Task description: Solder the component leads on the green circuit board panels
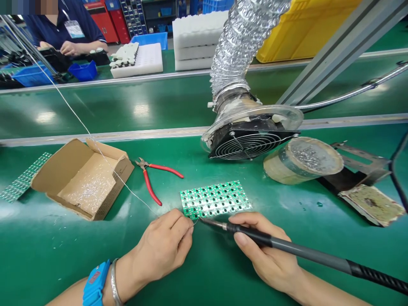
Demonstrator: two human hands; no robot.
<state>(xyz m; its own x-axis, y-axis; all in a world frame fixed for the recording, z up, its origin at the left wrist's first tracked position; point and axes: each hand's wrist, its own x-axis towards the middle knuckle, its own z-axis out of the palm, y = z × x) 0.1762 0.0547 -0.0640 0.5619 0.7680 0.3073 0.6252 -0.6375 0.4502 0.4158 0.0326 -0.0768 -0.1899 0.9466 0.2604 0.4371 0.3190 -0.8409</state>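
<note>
A green circuit board panel (216,199) with rows of dark round spots lies on the green bench in front of me. My right hand (267,250) grips a soldering iron (255,236), its tip at the near left edge of the panel. Pinched in my left hand (165,242) is a thin strand of solder wire (137,196), whose short end pokes out close to the iron's tip. The wire runs up and left over a cardboard box. A blue wrist strap (96,282) and a metal bangle sit on my left wrist.
Red-handled cutters (151,170) lie open behind my left hand, beside the cardboard box (108,191) holding small bits. A fume extractor (248,142) hangs beyond the panel. Right of it are a tub (287,163) and an iron stand with sponge (371,204). Across the bench, a person (70,38) works.
</note>
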